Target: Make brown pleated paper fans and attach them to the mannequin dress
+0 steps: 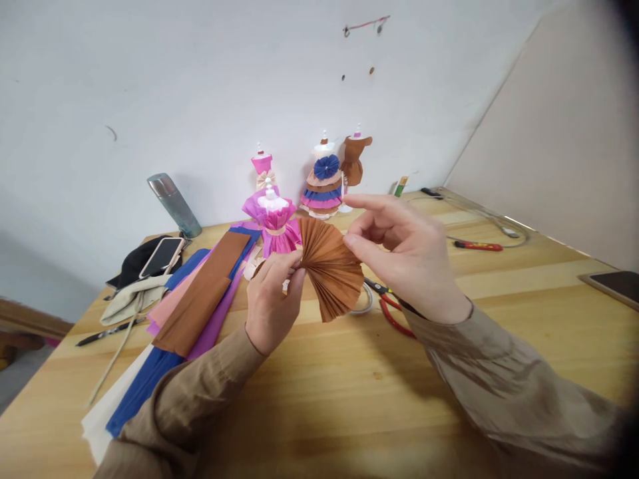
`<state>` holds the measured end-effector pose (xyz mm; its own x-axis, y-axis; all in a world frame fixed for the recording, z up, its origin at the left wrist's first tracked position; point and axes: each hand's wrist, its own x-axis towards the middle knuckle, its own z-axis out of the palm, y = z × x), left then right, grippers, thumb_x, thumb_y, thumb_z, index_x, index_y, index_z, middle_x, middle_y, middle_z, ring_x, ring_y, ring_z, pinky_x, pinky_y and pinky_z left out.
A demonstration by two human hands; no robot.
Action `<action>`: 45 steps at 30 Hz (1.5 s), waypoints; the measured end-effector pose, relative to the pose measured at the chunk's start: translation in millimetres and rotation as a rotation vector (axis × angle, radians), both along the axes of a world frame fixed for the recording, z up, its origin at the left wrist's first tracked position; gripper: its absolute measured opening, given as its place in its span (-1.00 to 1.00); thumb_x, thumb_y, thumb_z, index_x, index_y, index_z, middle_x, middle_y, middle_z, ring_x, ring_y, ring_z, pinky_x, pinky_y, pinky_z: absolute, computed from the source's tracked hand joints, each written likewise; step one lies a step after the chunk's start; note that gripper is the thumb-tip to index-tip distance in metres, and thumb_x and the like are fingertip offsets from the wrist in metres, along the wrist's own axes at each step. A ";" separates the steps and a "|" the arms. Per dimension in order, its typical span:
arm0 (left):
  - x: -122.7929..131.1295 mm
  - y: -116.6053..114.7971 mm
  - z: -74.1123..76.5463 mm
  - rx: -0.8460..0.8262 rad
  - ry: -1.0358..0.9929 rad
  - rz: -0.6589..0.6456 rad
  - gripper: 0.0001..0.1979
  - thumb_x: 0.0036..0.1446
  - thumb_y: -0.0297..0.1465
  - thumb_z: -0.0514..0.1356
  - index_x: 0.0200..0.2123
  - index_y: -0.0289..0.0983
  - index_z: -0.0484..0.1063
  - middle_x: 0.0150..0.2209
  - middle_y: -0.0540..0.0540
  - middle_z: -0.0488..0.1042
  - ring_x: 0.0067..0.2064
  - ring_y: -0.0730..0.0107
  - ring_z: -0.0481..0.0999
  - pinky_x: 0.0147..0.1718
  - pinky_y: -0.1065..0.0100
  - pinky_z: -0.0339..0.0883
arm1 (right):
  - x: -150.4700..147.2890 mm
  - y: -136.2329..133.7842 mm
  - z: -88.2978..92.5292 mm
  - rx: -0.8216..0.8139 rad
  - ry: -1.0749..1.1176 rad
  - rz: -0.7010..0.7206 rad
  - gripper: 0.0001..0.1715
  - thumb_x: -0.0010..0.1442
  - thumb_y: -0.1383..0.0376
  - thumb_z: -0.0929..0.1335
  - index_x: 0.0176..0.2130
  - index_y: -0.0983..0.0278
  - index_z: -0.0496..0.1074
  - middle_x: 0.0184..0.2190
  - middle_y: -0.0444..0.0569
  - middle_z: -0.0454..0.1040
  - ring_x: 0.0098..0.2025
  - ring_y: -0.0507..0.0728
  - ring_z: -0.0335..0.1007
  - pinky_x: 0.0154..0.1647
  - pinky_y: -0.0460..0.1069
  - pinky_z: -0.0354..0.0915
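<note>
A brown pleated paper fan is spread out in front of me above the table. My left hand is closed, pinching its gathered end between thumb and fingers. At the fan's right edge is my right hand, its index finger stretched out and apart from the thumb. The thumb tip meets or nearly meets the pleats; I cannot tell which. Just behind the fan stands a small white mannequin in a pink paper dress. Red-handled scissors lie partly hidden under my right hand.
Layered crepe paper strips lie at the left, near a pen, a phone and a metal flask. Along the wall stand more dressed mannequins. On the right are a red tool, a cable and another phone.
</note>
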<state>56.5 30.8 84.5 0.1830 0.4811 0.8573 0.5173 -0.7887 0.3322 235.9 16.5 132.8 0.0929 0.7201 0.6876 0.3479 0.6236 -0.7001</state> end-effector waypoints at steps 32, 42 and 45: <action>-4.3 5.4 1.1 0.027 -0.029 -0.122 -0.83 0.10 -0.64 0.16 -0.30 -0.28 0.44 -0.34 -0.06 0.52 -0.32 0.47 0.49 -0.38 0.48 0.40 | 36.2 -3.1 10.2 -0.070 -0.316 0.373 -0.23 0.07 0.38 0.43 0.22 -0.01 0.27 -0.20 -0.08 0.50 -0.19 0.16 0.49 -0.14 0.13 0.50; -4.2 4.8 0.4 0.035 -0.006 -0.162 -0.81 0.10 -0.64 0.17 -0.27 -0.27 0.43 -0.32 -0.07 0.53 -0.25 0.44 0.52 -0.30 0.45 0.44 | 33.6 5.1 5.7 0.141 -0.362 0.277 -0.39 0.19 0.35 0.39 0.20 0.07 0.31 -0.34 -0.11 0.51 -0.33 0.09 0.48 -0.27 0.05 0.48; -4.6 4.7 -0.7 0.018 0.003 -0.161 -0.81 0.12 -0.63 0.16 -0.24 -0.26 0.44 -0.30 -0.08 0.54 -0.24 0.43 0.52 -0.28 0.43 0.45 | 31.8 7.3 4.2 0.202 -0.358 0.230 -0.45 0.18 0.35 0.39 0.15 0.09 0.37 -0.39 -0.13 0.52 -0.40 0.07 0.46 -0.33 0.03 0.46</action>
<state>52.0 35.6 83.8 0.2589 0.4299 0.8650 0.3845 -0.8674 0.3160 267.7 23.8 137.0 -0.3222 0.5427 0.7757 0.3824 0.8241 -0.4178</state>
